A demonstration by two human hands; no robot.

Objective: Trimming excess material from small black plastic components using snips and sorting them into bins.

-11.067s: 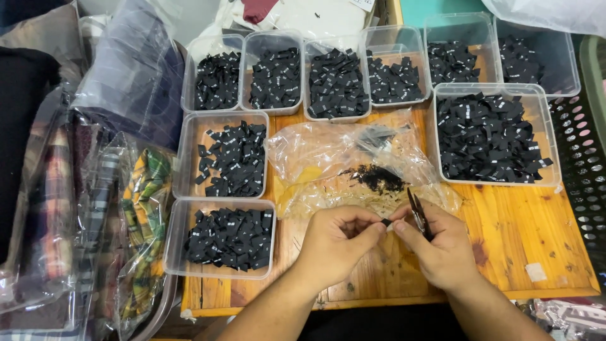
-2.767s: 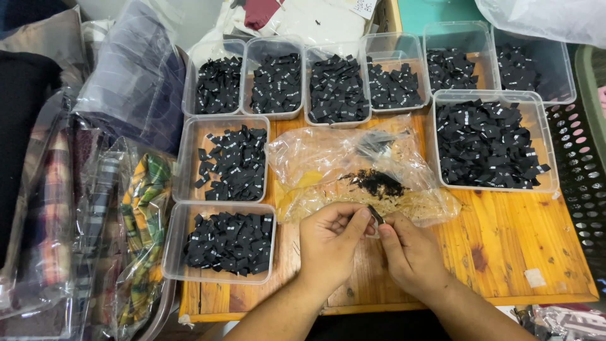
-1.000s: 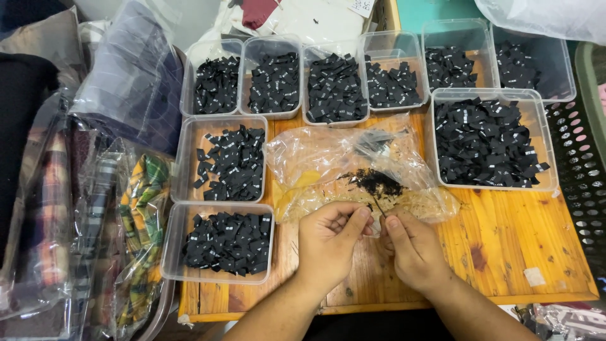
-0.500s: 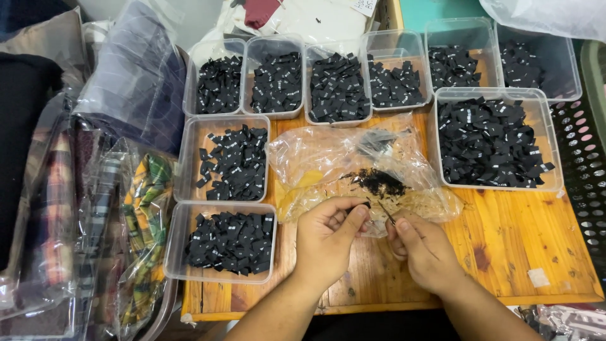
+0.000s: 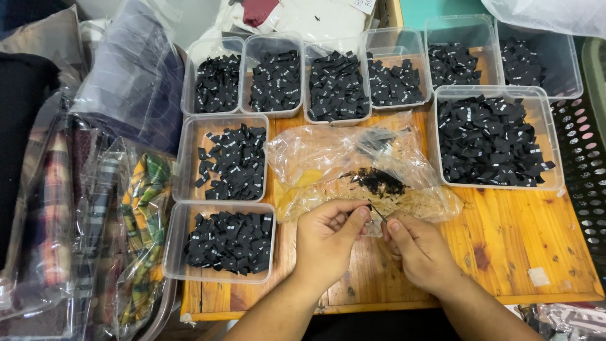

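Hands meet over a wooden table [image 5: 517, 252], seen from above. The left hand [image 5: 327, 237] is curled nearly closed, thumb and forefinger pinching a small dark piece [image 5: 374, 211] just in front of a crumpled clear plastic bag [image 5: 353, 167]. The right hand [image 5: 418, 249] is also curled, fingertips touching the same piece; what else it holds cannot be told. Clear plastic tubs [image 5: 218, 243] of small black tags ring the bag.
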